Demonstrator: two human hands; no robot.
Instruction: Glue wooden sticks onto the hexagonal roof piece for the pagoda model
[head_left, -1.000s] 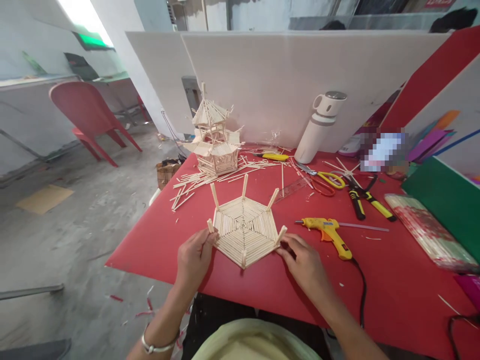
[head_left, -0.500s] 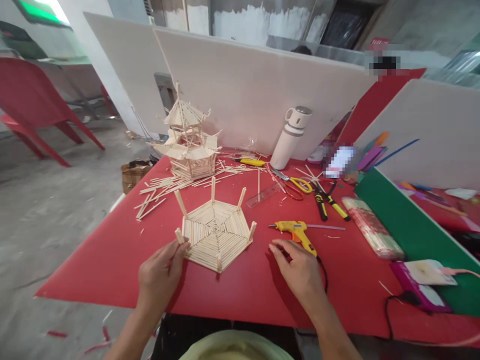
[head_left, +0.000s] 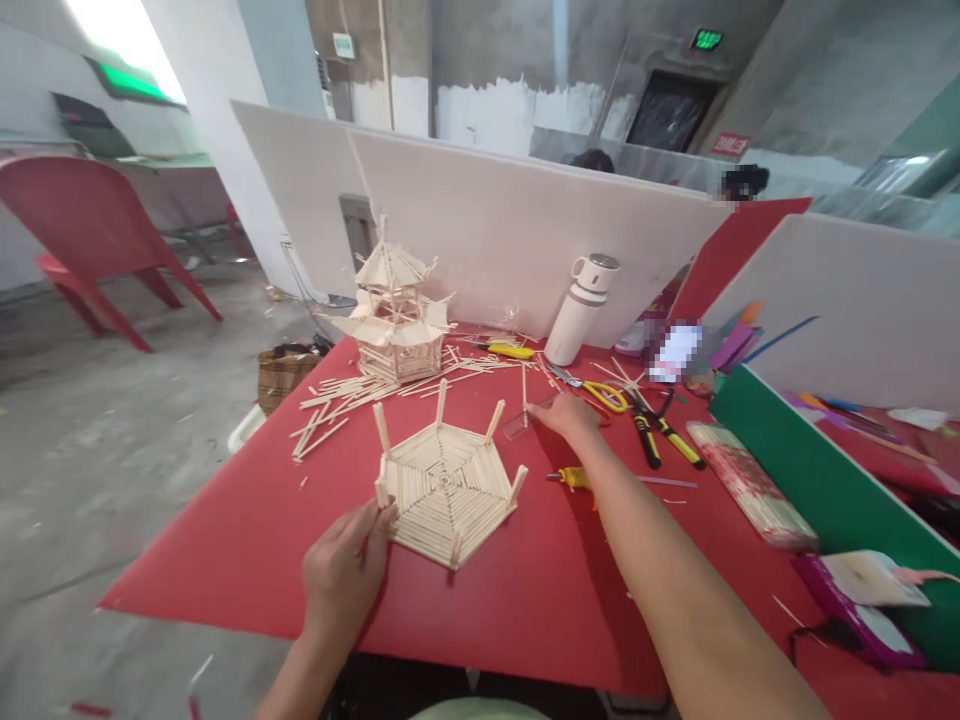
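My left hand (head_left: 345,560) is closed on a short corner post at the near left of a six-sided wooden-stick platform (head_left: 450,490). Concentric rows of sticks make up its floor, and short posts rise from its corners. My right hand (head_left: 566,415) reaches forward beyond the platform. Its fingertips are together at the lower part of a thin wooden stick (head_left: 524,385) lying across a clear ruler (head_left: 517,430). Under my right forearm is a yellow glue gun (head_left: 574,478), partly hidden, with a glue stick out of its back.
A stick pagoda (head_left: 394,320) stands at the back left beside loose sticks (head_left: 330,400). Behind are a yellow cutter (head_left: 510,351), a white flask (head_left: 577,315), scissors (head_left: 606,396) and pliers (head_left: 660,430). A bundle of sticks (head_left: 750,485) and a power strip (head_left: 862,610) lie right.
My right hand has moved forward and left from beside the glue gun to the thin stick on the ruler. My left hand stays at the platform's corner. The view has tilted up.
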